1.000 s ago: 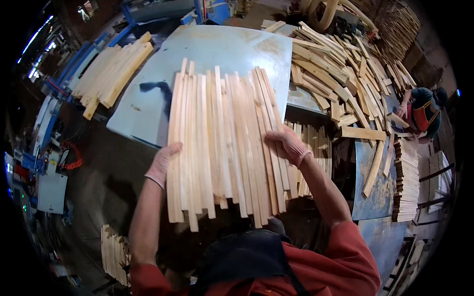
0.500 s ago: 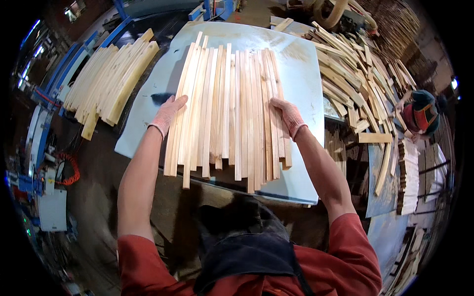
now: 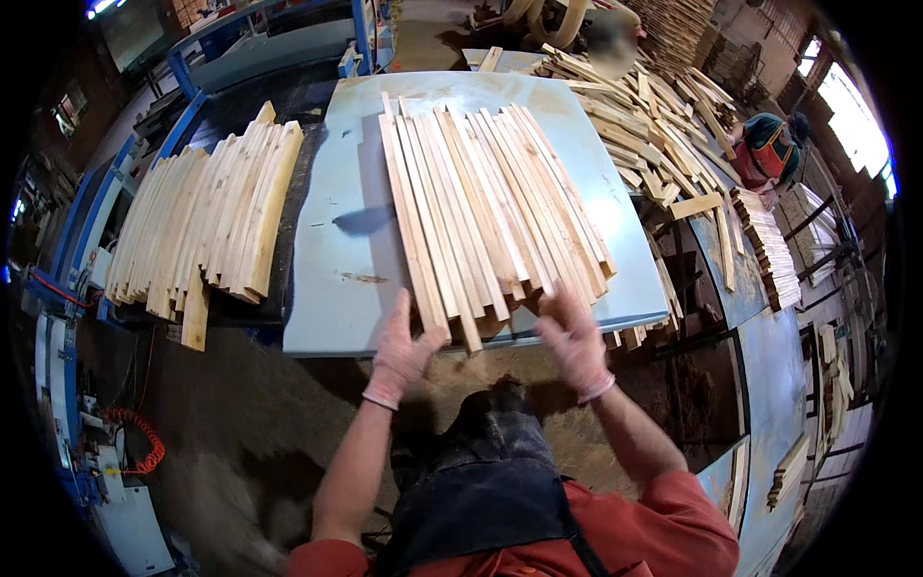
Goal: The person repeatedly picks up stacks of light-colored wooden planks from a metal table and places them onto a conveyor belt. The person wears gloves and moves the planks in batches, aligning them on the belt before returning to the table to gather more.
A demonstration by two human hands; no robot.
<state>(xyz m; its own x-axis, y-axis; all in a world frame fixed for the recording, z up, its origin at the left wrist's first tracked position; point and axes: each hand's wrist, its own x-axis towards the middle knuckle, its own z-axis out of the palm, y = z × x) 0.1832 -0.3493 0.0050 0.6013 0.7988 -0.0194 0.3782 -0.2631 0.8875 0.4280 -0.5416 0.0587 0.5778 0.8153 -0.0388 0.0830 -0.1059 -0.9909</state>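
Currently, the wooden strips lie side by side as one loose row on the pale blue desk, directly on the far side of both hands. Their long axis runs near to far, slanting so that the far ends sit further left than the near ends. The near ends are uneven and face the operator.

Left grip: released, thumb and fingers spread, located at the near left corner of the row. Its thumb meets or overlaps the end of the leftmost strips; contact cannot be confirmed. Right grip: released, fingers extended and slightly blurred, located at the near ends, right of the row's middle. Whether its fingertips touch wood cannot be told. Neither grip encloses a strip. Both stand about equally close to the near ends, the left one at the outer edge.

Left of the desk, a second row of strips rests on a dark surface. To the far right is a disordered pile of boards.
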